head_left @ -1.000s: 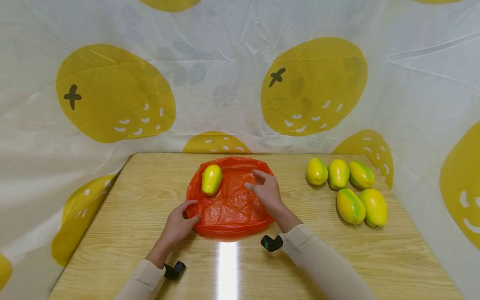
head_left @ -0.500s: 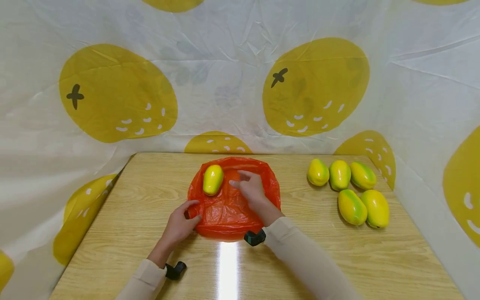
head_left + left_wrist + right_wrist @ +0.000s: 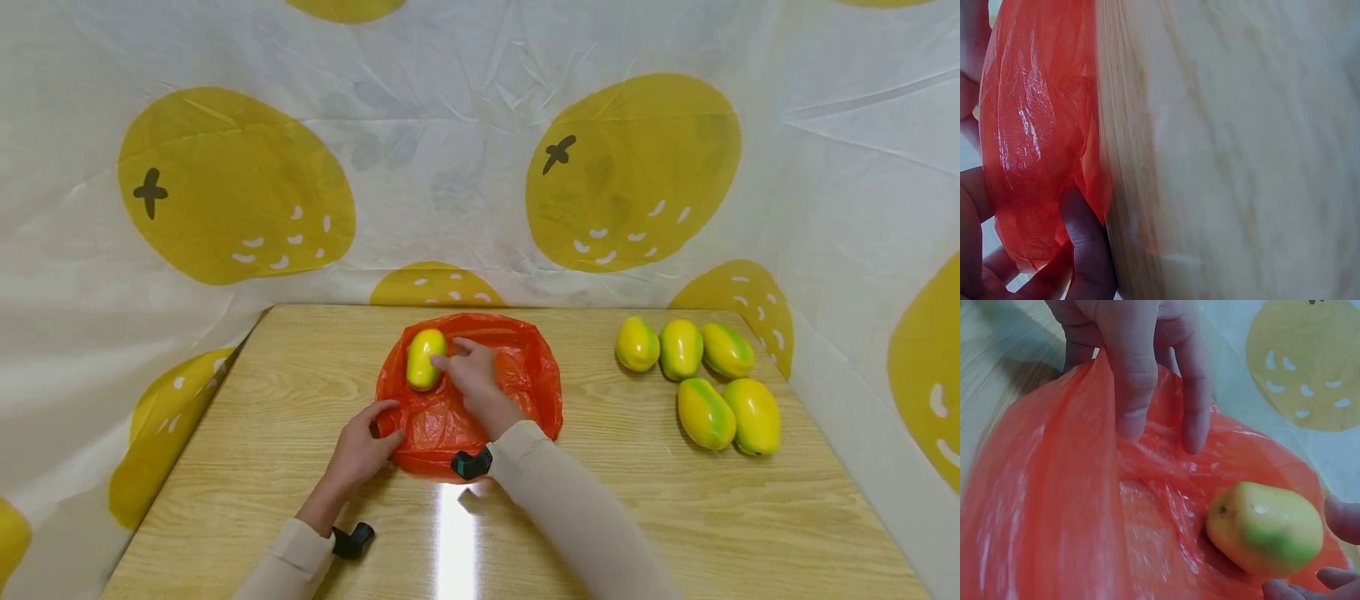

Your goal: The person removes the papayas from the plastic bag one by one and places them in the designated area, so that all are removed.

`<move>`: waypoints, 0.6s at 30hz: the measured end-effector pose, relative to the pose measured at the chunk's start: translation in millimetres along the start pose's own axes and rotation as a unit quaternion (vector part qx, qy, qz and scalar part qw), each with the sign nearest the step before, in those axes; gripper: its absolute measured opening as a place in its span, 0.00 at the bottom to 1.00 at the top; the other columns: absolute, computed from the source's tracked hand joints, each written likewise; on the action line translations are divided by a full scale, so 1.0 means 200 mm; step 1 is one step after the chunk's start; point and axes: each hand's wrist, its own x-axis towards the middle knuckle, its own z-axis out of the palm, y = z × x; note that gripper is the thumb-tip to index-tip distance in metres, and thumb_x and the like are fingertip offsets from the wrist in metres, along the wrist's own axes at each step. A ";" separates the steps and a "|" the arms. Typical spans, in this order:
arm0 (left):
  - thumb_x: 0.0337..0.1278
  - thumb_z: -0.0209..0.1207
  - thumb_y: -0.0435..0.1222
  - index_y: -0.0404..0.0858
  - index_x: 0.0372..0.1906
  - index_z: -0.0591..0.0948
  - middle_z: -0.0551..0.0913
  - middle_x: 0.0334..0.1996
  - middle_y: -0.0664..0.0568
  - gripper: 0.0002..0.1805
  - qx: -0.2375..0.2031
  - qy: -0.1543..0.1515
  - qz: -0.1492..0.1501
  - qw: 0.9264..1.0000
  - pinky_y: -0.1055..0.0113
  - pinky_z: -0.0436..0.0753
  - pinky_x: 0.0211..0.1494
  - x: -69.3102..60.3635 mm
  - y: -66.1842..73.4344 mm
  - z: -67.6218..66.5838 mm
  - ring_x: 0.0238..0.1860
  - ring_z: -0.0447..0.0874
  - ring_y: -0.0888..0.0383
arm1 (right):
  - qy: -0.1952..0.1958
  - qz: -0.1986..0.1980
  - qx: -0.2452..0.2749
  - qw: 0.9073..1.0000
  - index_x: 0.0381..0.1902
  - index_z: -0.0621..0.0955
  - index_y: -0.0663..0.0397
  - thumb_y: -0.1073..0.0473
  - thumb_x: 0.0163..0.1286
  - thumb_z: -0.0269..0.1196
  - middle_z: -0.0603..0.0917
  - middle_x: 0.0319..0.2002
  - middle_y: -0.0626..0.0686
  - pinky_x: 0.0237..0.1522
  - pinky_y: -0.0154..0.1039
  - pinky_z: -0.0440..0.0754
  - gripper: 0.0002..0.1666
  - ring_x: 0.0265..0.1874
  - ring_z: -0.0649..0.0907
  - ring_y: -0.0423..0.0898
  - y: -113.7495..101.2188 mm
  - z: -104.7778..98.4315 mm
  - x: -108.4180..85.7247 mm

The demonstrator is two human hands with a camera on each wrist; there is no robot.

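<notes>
A red plastic bag [image 3: 442, 425] lies spread with its mouth up on the table. One yellow-green papaya [image 3: 423, 367] rests inside it, toward the back left. My left hand [image 3: 362, 443] holds the bag's left rim between thumb and fingers; the right wrist view shows fingers of this left hand [image 3: 1138, 381] reaching inside the rim. My right hand [image 3: 474, 373] is over the bag, just right of the papaya, its thumb and fingers spread. In the right wrist view, the fingertips [image 3: 1342, 519] come close to the papaya [image 3: 1266, 528]; whether they touch it is unclear.
Several more papayas [image 3: 705, 414] lie in two rows at the table's right. The wooden table [image 3: 285, 367] has a back edge against a fruit-printed cloth [image 3: 442, 183], which also hangs at both sides. A black camera sits on each wrist.
My right hand has moved left across the bag, from its right side to beside the papaya. My left hand stays at the left rim.
</notes>
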 end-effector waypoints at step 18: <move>0.61 0.66 0.30 0.42 0.70 0.77 0.71 0.75 0.35 0.31 0.029 -0.002 0.016 0.999 0.36 0.68 0.77 0.00 0.00 0.00 0.76 0.67 0.35 | 0.063 -0.035 -0.093 0.993 0.76 0.70 0.54 0.54 0.64 0.75 0.80 0.66 0.58 0.68 0.56 0.79 0.45 0.62 0.80 0.58 0.05 0.20 0.01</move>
